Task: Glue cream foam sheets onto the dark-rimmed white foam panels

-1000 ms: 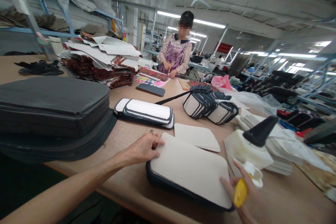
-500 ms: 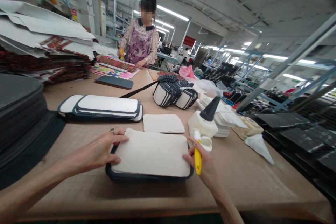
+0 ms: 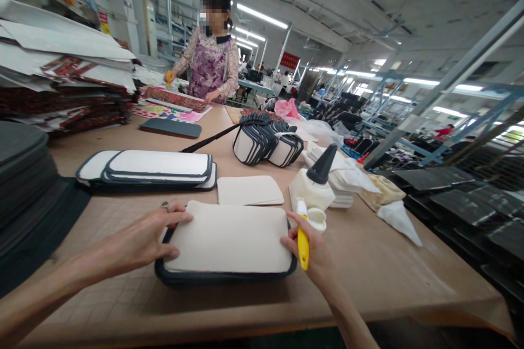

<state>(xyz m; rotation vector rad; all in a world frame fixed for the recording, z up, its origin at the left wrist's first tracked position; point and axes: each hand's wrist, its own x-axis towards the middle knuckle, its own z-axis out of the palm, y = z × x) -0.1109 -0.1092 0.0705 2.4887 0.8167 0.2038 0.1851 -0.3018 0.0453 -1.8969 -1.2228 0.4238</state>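
Note:
A cream panel [image 3: 229,235] lies on a dark-edged case half [image 3: 180,279] near the table's front edge. My left hand [image 3: 153,229], wearing a ring, rests on the panel's left edge with fingers curled over it. My right hand [image 3: 313,253] touches the panel's right edge while its fingers are closed round a yellow-handled brush [image 3: 302,239]. Just beyond that hand stand a small white cup [image 3: 316,218] and a white glue bottle with a black cone cap [image 3: 315,181].
A second cream panel [image 3: 249,191] lies behind. Finished white-and-dark cases [image 3: 151,166] sit left of centre, more stand upright [image 3: 266,144]. Dark foam sheets [image 3: 28,185] are piled at left, printed stacks [image 3: 69,82] behind. A person [image 3: 208,60] works at the table's far end.
The view has swung right and steadied. Both hands have settled on the panel's two ends, the right hand moving in from the lower right with the brush.

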